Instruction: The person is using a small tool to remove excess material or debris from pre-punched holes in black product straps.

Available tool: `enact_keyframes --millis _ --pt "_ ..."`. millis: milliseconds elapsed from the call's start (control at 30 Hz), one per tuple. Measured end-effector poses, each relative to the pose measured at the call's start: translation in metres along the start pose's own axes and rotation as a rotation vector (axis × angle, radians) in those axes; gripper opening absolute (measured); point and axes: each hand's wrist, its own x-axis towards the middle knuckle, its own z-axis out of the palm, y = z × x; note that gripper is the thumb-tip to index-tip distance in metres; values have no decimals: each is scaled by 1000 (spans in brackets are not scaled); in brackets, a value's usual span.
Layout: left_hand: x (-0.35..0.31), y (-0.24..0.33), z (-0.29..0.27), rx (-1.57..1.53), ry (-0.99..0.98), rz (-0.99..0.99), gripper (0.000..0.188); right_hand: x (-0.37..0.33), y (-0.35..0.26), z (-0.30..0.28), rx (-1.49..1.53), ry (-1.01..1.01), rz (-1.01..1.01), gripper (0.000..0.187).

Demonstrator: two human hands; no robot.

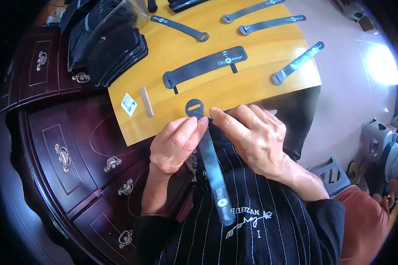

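A dark hook-and-loop strap (214, 165) hangs from the near table edge down over my apron, its round slotted head over the yellow table top. My left hand (177, 143) pinches it just below the head, between thumb and fingers. My right hand (252, 134) meets the strap's right edge beside the left fingertips, thumb and forefinger closed there. A small dark bit shows at those fingertips, too small to name. Beyond my hands lies a neat stack of similar straps (203, 67), with short dark tabs sticking out beneath it.
Loose single straps lie on the yellow table (261, 84), toward its far side and right. At the left rise dark stacked pieces (115, 57) beside a clear bag. A white label (128, 104) and a thin brown strip (146, 102) sit near the left edge. Dark wooden drawers (66, 154) stand left; grey stools (331, 174) right.
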Motion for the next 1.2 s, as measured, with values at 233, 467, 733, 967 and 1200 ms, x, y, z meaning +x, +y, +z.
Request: enact_keyframes --millis 233,467,733,967,1200 --pt "14 -5 -8 68 -173 72 26 1 4 18 372 -42 257 18" --pt "4 -11 1 2 -163 14 29 10 7 15 -121 -32 17 26" --pt "-10 -19 0 -176 -164 -117 29 29 22 5 -54 -213 -68 13" --pt "-11 -11 3 -811 56 -711 18 52 21 -16 -253 -333 -281 14" --pt "-8 -7 12 -227 -306 40 24 31 20 7 -311 -481 -188 14"
